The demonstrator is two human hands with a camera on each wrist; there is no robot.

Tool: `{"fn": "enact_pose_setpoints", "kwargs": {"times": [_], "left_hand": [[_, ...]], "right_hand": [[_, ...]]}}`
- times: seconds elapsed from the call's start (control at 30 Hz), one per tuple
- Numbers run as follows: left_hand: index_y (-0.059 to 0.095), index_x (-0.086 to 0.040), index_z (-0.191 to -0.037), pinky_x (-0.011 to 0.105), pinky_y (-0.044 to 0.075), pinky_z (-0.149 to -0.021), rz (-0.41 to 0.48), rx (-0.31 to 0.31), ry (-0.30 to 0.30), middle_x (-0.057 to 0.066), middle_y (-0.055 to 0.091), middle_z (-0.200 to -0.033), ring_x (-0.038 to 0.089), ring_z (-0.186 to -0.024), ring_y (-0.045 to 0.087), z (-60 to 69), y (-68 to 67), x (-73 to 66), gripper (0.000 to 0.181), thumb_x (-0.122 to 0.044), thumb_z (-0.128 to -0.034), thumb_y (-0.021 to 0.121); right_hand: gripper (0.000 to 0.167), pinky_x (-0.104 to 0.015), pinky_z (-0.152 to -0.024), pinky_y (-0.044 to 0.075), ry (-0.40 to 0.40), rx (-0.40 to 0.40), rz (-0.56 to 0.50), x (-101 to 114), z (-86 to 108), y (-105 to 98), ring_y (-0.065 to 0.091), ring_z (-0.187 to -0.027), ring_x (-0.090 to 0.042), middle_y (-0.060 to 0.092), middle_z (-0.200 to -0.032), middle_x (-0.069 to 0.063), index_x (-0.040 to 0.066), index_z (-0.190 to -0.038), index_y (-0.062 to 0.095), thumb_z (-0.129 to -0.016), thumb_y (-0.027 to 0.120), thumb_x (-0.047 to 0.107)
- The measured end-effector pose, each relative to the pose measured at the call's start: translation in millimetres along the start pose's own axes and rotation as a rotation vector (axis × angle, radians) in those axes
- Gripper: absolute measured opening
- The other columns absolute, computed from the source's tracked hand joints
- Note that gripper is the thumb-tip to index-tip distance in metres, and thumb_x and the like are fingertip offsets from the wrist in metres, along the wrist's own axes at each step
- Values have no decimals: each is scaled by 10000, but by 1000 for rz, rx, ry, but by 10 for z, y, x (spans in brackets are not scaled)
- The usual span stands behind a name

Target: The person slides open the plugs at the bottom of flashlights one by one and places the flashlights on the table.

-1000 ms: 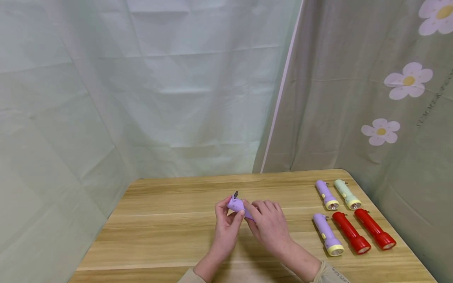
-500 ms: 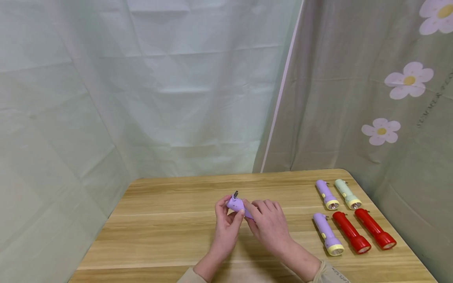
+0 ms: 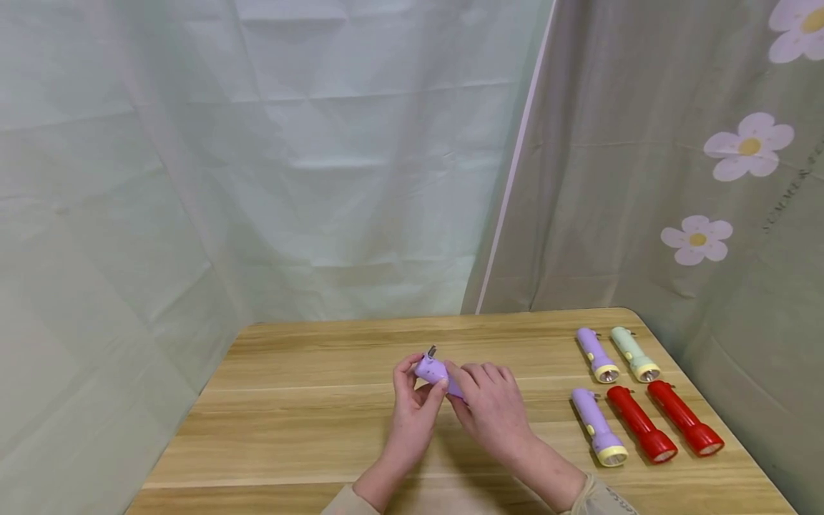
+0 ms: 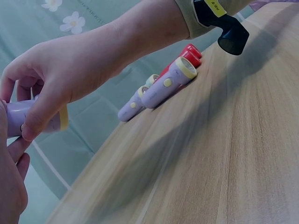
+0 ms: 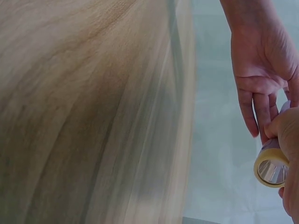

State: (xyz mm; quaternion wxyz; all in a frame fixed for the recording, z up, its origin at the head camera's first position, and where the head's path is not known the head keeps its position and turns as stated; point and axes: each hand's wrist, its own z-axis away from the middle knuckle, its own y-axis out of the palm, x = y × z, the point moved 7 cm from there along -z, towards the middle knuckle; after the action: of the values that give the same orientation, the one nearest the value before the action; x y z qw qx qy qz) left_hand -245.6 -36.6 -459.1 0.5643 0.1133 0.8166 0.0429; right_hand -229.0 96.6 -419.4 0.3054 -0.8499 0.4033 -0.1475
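Both hands hold a purple flashlight above the middle of the table, its tail pointing to the far left. My left hand pinches the tail end between thumb and fingers, beside a small dark tab that sticks up there. Round the body nearer the head curls my right hand, hiding most of it in the head view. The flashlight's yellow rim and silvery reflector show in the right wrist view. In the left wrist view, the right thumb lies along the side of the flashlight.
On the table's right side lie two purple flashlights, a pale green flashlight and two red flashlights, in two rows. The wooden table ends at a hanging curtain behind and at the sides.
The head view has shifted very slightly. Both hands keep nearly the same hold on the flashlight, and the other flashlights lie as before.
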Motion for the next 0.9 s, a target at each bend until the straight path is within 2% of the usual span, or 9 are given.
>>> {"fn": "enact_pose_setpoints", "kwargs": {"times": [0.33, 0.5, 0.67, 0.9], "left_hand": [[294, -175, -1493, 293, 568, -822, -66, 5, -32, 196, 484, -1421, 324, -1087, 659, -25, -5, 1, 583, -136, -1025, 641], [302, -165, -1525, 286, 566, -794, -80, 48, -38, 176, 491, -1386, 334, -1046, 680, -41, 13, -21, 575, -143, -1042, 613], [333, -153, -1537, 271, 538, -768, -155, 81, -40, 174, 517, -1309, 322, -983, 695, -63, -3, -51, 553, -163, -1052, 598], [374, -291, -1541, 355, 545, -900, -274, 124, -58, 141, 501, -1385, 274, -1150, 647, -89, -52, -72, 540, -242, -1054, 602]], "right_hand": [[561, -435, -769, 498, -14, -4, 5, -24, 1, -1, 674, -864, -246, 712, -997, -33, 113, -1304, 667, -797, 854, 262], [546, -423, -759, 497, -6, -6, 5, -56, 5, -1, 687, -833, -239, 724, -965, -38, 103, -1275, 673, -788, 844, 280], [551, -424, -754, 501, 4, -4, 1, -84, 11, -10, 692, -815, -237, 730, -959, -52, 89, -1266, 666, -780, 843, 280], [565, -421, -762, 504, 34, 22, -17, -146, -4, -29, 688, -815, -221, 723, -959, -36, 83, -1291, 646, -800, 843, 283]]}}
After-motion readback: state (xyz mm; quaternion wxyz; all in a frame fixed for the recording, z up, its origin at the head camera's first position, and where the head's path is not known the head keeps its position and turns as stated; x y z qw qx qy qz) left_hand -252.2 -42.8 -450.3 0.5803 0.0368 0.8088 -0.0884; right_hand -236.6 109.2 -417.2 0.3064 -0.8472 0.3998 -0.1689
